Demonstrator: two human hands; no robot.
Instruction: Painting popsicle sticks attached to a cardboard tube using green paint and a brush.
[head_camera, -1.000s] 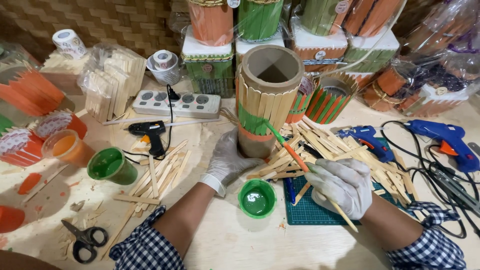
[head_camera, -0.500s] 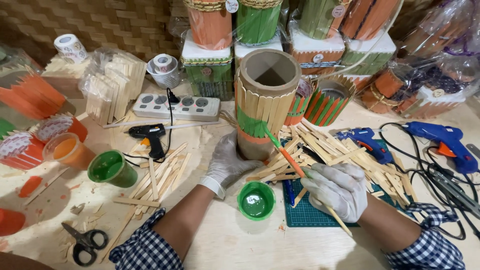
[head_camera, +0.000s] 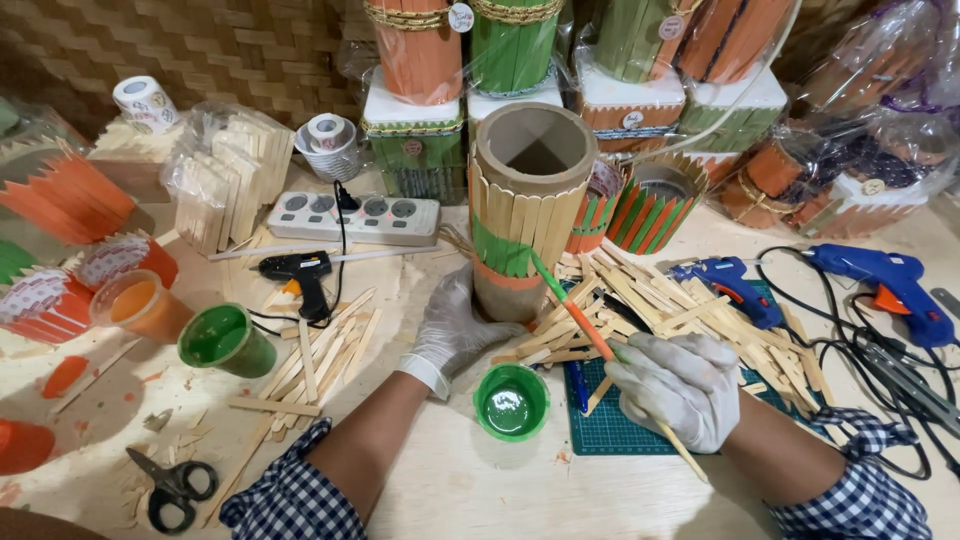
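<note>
A cardboard tube clad in wooden sticks (head_camera: 525, 205) stands upright at the middle of the table, with a green band painted across the sticks and an orange band below. My left hand (head_camera: 452, 327), in a white glove, rests against the tube's base on its left side. My right hand (head_camera: 675, 387), also gloved, grips a thin paintbrush (head_camera: 580, 322) with an orange handle and a green tip, which touches the green band. A small cup of green paint (head_camera: 511, 400) sits between my forearms.
Loose wooden sticks (head_camera: 650, 310) pile to the right on a green cutting mat (head_camera: 610, 430). Two blue glue guns (head_camera: 885, 285) lie far right, a black one (head_camera: 300, 272) left. Paint cups (head_camera: 222, 340), scissors (head_camera: 172, 487), a power strip (head_camera: 355, 218) and finished containers surround the work.
The brush tip has slid down and left along the green band on the tube. My left hand has stayed at the tube's base.
</note>
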